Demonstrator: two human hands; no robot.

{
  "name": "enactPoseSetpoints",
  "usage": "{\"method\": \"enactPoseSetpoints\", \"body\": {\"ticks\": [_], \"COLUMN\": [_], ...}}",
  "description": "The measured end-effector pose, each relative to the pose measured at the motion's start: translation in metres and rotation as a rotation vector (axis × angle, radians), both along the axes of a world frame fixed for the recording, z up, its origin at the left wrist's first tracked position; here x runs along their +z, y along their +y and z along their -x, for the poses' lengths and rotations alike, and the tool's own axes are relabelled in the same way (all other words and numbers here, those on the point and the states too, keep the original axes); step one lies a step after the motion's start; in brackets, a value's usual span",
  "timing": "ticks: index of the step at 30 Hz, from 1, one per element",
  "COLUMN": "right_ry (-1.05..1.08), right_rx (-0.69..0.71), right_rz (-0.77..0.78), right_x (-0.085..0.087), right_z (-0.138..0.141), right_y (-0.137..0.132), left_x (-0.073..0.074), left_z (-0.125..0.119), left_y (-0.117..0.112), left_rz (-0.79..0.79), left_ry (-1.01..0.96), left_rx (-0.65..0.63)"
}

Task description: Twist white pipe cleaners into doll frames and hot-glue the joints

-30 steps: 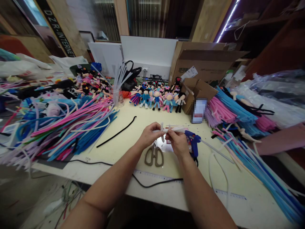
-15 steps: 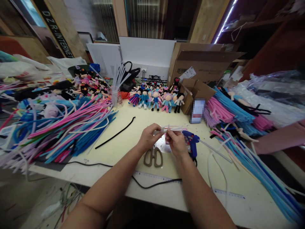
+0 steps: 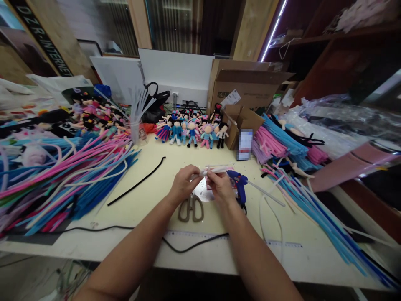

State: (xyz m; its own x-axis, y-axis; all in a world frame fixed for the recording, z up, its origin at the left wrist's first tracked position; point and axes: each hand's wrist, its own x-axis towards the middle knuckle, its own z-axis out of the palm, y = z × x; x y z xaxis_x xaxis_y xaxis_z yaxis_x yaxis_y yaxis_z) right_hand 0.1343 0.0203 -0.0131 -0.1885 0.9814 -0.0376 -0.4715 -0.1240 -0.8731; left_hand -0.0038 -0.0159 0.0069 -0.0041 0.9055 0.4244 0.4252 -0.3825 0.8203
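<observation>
My left hand [image 3: 185, 182] and my right hand [image 3: 220, 185] meet over the middle of the table. Between them they pinch a white pipe cleaner [image 3: 221, 169], folded or bundled; its exact shape is too small to tell. Its longer end points right, past my right fingers. Just under my hands lie scissors [image 3: 191, 209] with brown handles, their blades partly hidden. A blue glue gun [image 3: 240, 186] lies close to the right of my right hand, a clear glue stick [image 3: 266, 193] sticking out of its back. Left of my hands lies a single black pipe cleaner [image 3: 137, 181].
Several small dolls [image 3: 191, 134] stand at the back, before a cardboard box [image 3: 247, 90]. Piles of coloured pipe cleaners [image 3: 84, 175] cover the left, with more bundles [image 3: 282, 140] at right. A phone [image 3: 244, 144] stands upright. A black cable [image 3: 200, 243] crosses a ruler [image 3: 285, 243].
The view has swung right, so everything sits further left in the picture. My fingers have drawn closer together on the white pipe cleaner. Both hands keep their grip.
</observation>
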Motion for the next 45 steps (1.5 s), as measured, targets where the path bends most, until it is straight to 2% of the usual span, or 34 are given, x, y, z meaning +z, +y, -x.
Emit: {"method": "enactPoseSetpoints", "body": {"ticks": [4,7,10,12,17,21,26,31,37,41,45], "right_ry": [0.017,-0.057,-0.125,-0.131,-0.180,-0.181,-0.144,-0.147,-0.184,-0.150,-0.107], "right_rx": [-0.050,-0.077,-0.064,-0.035,-0.030,-0.053,-0.055,-0.055,-0.062,-0.044,-0.001], "right_rz": [-0.085,-0.189,-0.270,-0.294,-0.294,-0.287,-0.226,-0.198,-0.159,-0.145,-0.144], "right_x": [0.003,0.003,0.003,0.004,0.007,0.003,-0.004,-0.006,-0.008,-0.010,-0.012], "right_z": [-0.003,-0.006,-0.007,-0.006,-0.004,-0.004,-0.004,-0.004,-0.003,-0.002,-0.001], "right_y": [0.000,-0.001,-0.003,-0.005,-0.008,-0.006,-0.003,-0.001,0.001,0.002,0.001], "left_x": [0.002,-0.001,-0.005,-0.006,-0.004,-0.005,-0.003,0.002,0.000,0.000,0.001], "left_z": [0.004,0.011,0.016,0.017,0.012,0.010,0.010,0.007,0.006,0.005,0.005], "left_y": [0.005,0.010,0.011,0.010,0.007,0.008,0.007,0.006,0.006,0.005,0.006], "left_rz": [0.224,0.509,0.814,0.873,0.821,0.790,0.686,0.503,0.327,0.296,0.392], "left_ry": [-0.334,-0.517,-0.588,-0.675,-0.876,-0.912,-0.813,-0.637,-0.502,-0.466,-0.510], "left_rx": [-0.043,-0.076,-0.299,-0.413,-0.451,-0.453,-0.413,-0.304,-0.248,-0.222,-0.245]}}
